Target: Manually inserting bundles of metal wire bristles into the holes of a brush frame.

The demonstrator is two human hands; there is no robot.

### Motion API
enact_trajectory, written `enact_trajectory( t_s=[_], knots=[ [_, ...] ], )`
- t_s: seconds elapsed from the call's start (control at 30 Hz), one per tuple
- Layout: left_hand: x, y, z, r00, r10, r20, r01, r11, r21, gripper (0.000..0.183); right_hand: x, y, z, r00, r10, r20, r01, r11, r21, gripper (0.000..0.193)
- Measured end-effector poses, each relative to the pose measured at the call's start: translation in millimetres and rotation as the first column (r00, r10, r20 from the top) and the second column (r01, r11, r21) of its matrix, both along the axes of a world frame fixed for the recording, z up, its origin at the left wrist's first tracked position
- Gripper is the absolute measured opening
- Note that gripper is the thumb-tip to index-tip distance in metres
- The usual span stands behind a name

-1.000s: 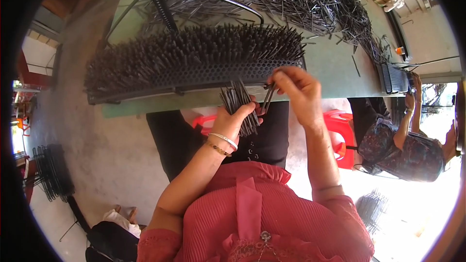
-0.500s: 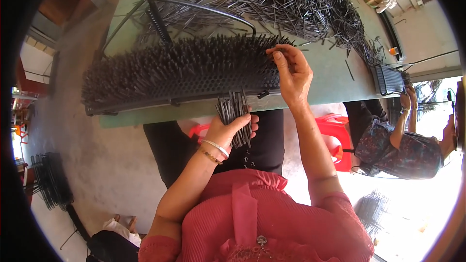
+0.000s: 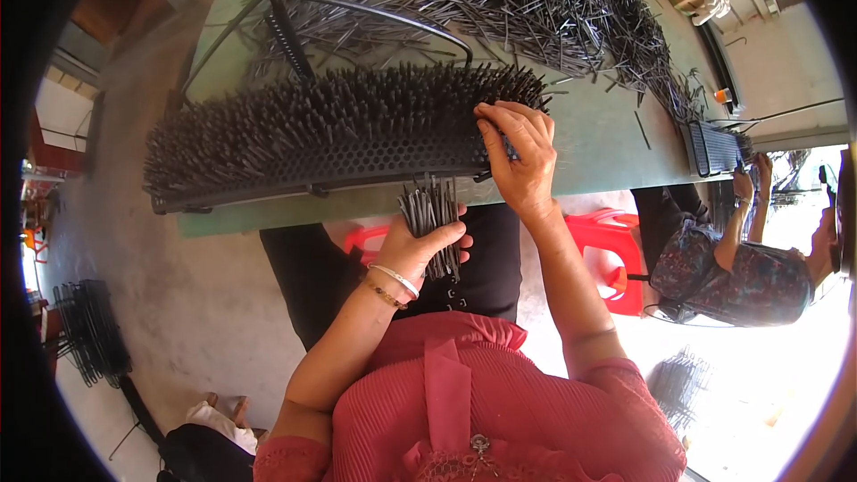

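My left hand (image 3: 418, 248) is closed round a bundle of thin dark strips (image 3: 432, 205), their ends sticking up past the fingers, just below the front edge of a long black perforated rack (image 3: 384, 155). Dense rows of upright dark strips (image 3: 312, 116) fill most of the rack's holes, while a band of bare holes runs along its near side. Over the rack's right end, my right hand (image 3: 523, 161) is pinched, thumb and forefinger close to the holes. Whatever lies between those fingertips is too small to make out.
A big heap of loose dark strips (image 3: 571, 0) covers the far part of the green table (image 3: 598, 143). A black metal frame (image 3: 281, 13) rises behind the rack. To the right, another person (image 3: 736, 268) works at a similar rack (image 3: 714, 150). Red stools (image 3: 616, 250) stand below.
My right hand has moved slightly left and down, nearer the bare holes at the rack's right end. The left hand still grips the bundle, almost in the same spot.
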State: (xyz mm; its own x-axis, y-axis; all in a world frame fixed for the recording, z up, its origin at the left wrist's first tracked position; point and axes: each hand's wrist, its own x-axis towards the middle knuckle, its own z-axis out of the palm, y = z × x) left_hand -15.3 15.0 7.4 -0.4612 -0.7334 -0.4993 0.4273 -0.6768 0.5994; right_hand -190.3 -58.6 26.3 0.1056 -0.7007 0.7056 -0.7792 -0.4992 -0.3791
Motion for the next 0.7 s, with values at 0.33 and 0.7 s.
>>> enact_trajectory(
  t_s=[0.33, 0.7],
  knots=[
    [0, -1, -1, 0.999, 0.001, -0.038, -0.002, 0.999, -0.032, 0.025, -1, 2, 3, 0.995, -0.097, -0.015, 0.097, 0.995, 0.012, 0.019],
    [-1, -3, 11, 0.999, 0.024, -0.030, -0.028, 0.990, -0.139, 0.027, 12, 37, 39, 0.939, -0.025, 0.342, -0.197, 0.777, 0.597, 0.022]
  ],
)
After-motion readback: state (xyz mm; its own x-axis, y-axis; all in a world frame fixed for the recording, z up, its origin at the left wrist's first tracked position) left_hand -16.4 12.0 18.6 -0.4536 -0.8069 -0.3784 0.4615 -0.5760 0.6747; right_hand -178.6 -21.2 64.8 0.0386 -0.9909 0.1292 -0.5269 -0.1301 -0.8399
